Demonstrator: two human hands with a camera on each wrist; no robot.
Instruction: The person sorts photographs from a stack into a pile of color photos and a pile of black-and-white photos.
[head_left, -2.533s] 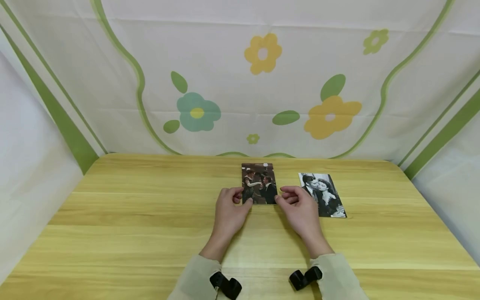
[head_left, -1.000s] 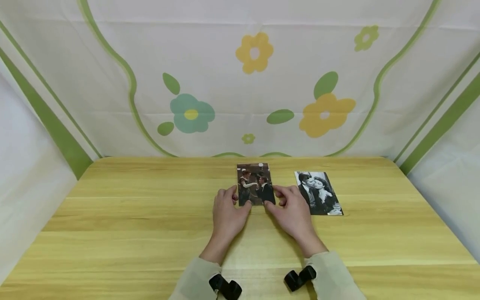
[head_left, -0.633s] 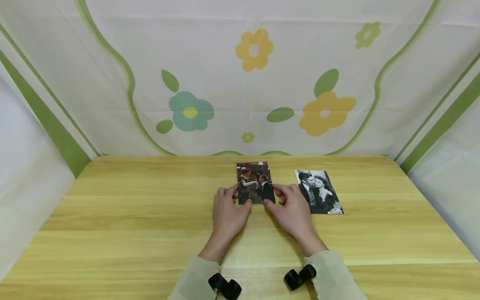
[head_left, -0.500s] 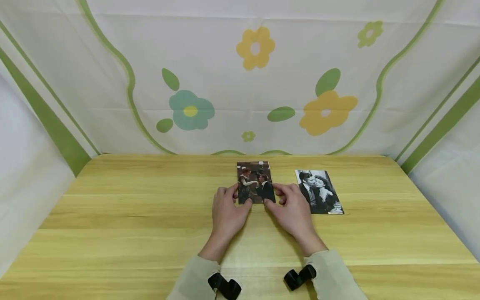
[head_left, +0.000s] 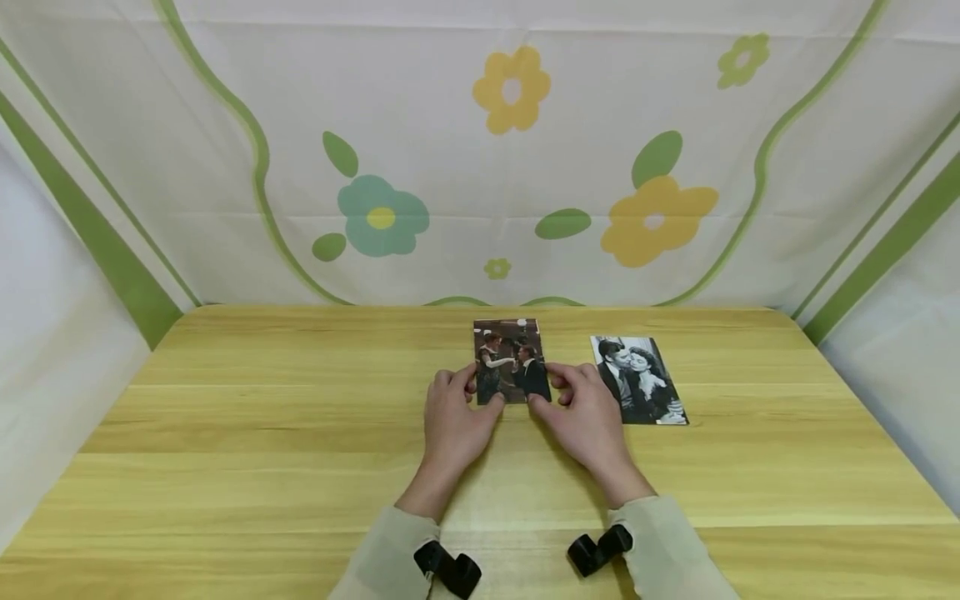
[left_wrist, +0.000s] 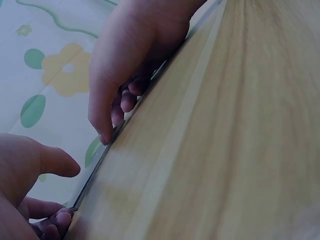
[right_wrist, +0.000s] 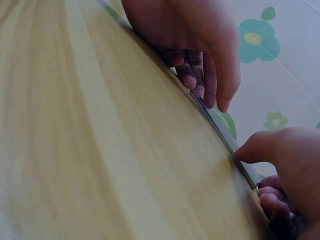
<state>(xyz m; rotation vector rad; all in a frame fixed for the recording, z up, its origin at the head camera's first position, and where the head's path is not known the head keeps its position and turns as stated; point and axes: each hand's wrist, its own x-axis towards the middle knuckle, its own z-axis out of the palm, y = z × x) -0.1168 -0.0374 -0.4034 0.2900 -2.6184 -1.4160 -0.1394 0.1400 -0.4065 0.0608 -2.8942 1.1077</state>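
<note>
A thin stack of photo cards [head_left: 513, 361] lies on the wooden table near its back edge, a dark colour picture of two people on top. My left hand [head_left: 461, 417] holds its left edge with curled fingers; that thumb hovers over the near corner in the right wrist view. Opposite, my right hand [head_left: 587, 414] has fingers curled at the right edge, its thumb [right_wrist: 248, 150] touching the near edge. The layered edge of the stack [right_wrist: 220, 132] shows in the right wrist view. A black-and-white photo card [head_left: 642, 383] of a couple lies right of my right hand.
The light wooden table [head_left: 247, 467] stretches to both sides. Behind it hangs a white curtain [head_left: 450, 125] printed with flowers, with more white cloth at the left and right. Black cameras [head_left: 600, 550] sit at both sleeve cuffs.
Since the oldest frame my right hand has shifted slightly left, its thumb now at the near right corner of the stack. During the last second the hands and cards have hardly moved.
</note>
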